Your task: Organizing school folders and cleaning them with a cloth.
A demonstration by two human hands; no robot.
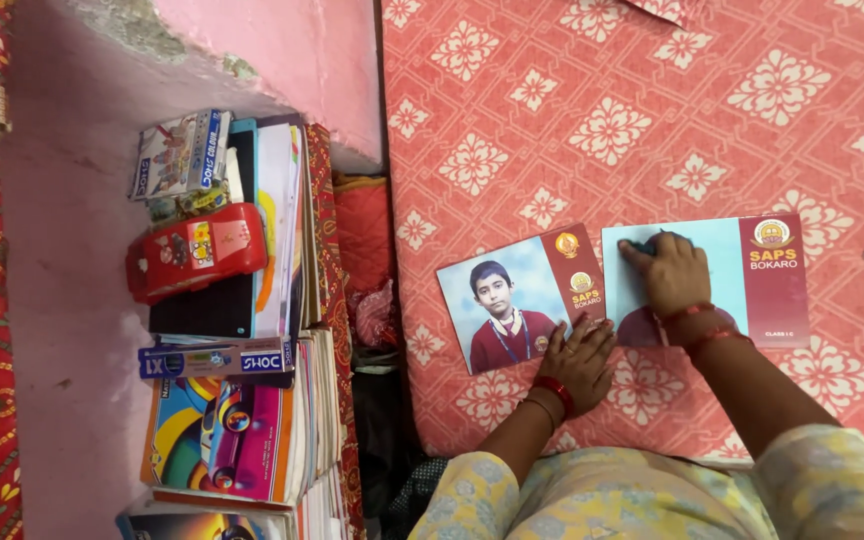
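A right hand (674, 272) presses a small dark cloth (652, 243), fingers curled over it, onto a pale blue portrait card (722, 275) lying flat on the red flowered bedspread (552, 110), wrist bent and forearm reaching in from below. The left hand (580, 358) lies flat and spread, empty, pinning the corner of a second photo card (517, 298) just beside the first. Both cards look thin, light and glossy, likely to slide and best held by their edges.
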